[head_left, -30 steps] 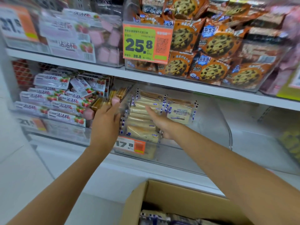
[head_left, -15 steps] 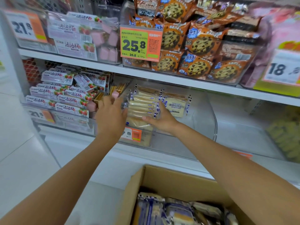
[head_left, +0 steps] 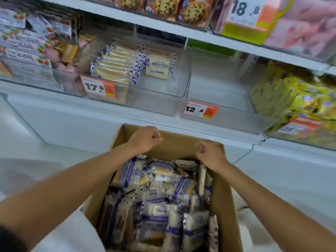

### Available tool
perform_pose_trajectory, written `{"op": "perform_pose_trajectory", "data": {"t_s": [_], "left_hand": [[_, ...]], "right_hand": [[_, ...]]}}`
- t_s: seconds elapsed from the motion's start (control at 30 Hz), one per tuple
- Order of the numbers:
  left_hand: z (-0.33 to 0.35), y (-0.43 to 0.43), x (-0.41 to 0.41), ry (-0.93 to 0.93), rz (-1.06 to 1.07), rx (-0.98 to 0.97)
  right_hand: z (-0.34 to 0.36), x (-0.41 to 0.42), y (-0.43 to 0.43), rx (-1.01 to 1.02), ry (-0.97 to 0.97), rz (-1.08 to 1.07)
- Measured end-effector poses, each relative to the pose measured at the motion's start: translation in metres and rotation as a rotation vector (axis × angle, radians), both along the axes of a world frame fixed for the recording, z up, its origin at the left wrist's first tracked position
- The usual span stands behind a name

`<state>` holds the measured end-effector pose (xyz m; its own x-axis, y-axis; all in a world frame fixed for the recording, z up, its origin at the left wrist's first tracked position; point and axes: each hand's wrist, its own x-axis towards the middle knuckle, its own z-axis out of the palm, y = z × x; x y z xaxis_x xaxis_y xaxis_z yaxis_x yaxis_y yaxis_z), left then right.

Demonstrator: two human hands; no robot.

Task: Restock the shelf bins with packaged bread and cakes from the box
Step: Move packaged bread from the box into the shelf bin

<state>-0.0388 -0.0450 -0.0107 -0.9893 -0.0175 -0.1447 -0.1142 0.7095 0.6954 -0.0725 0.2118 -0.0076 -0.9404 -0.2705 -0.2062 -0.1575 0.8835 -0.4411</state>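
A brown cardboard box (head_left: 225, 202) stands below the shelf, full of several blue-and-white wrapped cake packs (head_left: 158, 199). My left hand (head_left: 144, 139) hovers over the box's far left corner, fingers curled, nothing in it. Near the far right corner is my right hand (head_left: 211, 154), also curled and empty. On the shelf above, a clear bin (head_left: 163, 99) with a 17.8 tag holds a row of the same cake packs (head_left: 116, 67) on its left side and one pack (head_left: 159, 65) standing further right.
A clear empty-looking bin (head_left: 227, 117) tagged 12.8 sits right of the cake bin. Yellow packs (head_left: 294, 95) fill the bin at far right, strawberry packs (head_left: 25, 46) the one at left. The upper shelf carries cookie bags (head_left: 169, 6) and pink packs (head_left: 305, 28).
Both hands have left the shelf bin and dropped down to the far end of the box. The view has tilted down, showing the box's contents.
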Motion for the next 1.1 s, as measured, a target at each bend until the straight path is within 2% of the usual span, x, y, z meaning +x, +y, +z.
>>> {"op": "perform_pose_trajectory", "data": {"t_s": [0.2,0.33,0.4,0.5,0.57,0.6,0.7,0.8,0.87,0.93,1.0,1.03,1.1], "left_hand": [[-0.059,0.035,0.002,-0.14,-0.038,0.035],[-0.074,0.037,0.013,-0.249,-0.048,0.06],[-0.073,0.041,0.019,-0.318,-0.11,0.125],[-0.067,0.068,0.028,-0.441,-0.228,0.235],[-0.065,0.082,0.029,-0.375,-0.185,0.231],[-0.06,0.082,0.029,-0.326,-0.114,0.257],[-0.045,0.057,0.024,-0.35,0.004,0.487],[-0.033,0.022,0.023,-0.469,-0.047,0.614],[-0.032,0.006,0.022,-0.44,0.063,0.678],[-0.038,-0.006,0.023,-0.377,0.254,0.841],[-0.043,-0.012,0.027,-0.429,0.28,0.949],[-0.046,-0.014,0.03,-0.474,0.261,0.936],[-0.057,-0.018,0.035,-0.496,0.281,0.869]], "right_hand": [[-0.09,0.009,0.03,0.259,-0.188,-0.183],[-0.101,0.008,0.026,0.241,-0.107,-0.148],[-0.082,0.009,0.015,0.126,-0.055,-0.158],[-0.045,0.007,-0.014,-0.227,-0.098,-0.243],[-0.024,-0.001,-0.03,-0.474,-0.253,-0.315],[-0.015,-0.005,-0.034,-0.531,-0.293,-0.329],[0.001,-0.013,-0.033,-0.473,-0.234,-0.211],[-0.005,-0.011,-0.025,-0.514,-0.385,-0.055],[-0.02,-0.008,-0.026,-0.665,-0.481,-0.092],[-0.03,-0.002,-0.032,-0.875,-0.541,-0.242],[-0.037,0.004,-0.037,-1.027,-0.657,-0.305],[-0.042,0.007,-0.038,-1.027,-0.704,-0.279],[-0.057,0.013,-0.035,-0.801,-0.689,-0.172]]}}
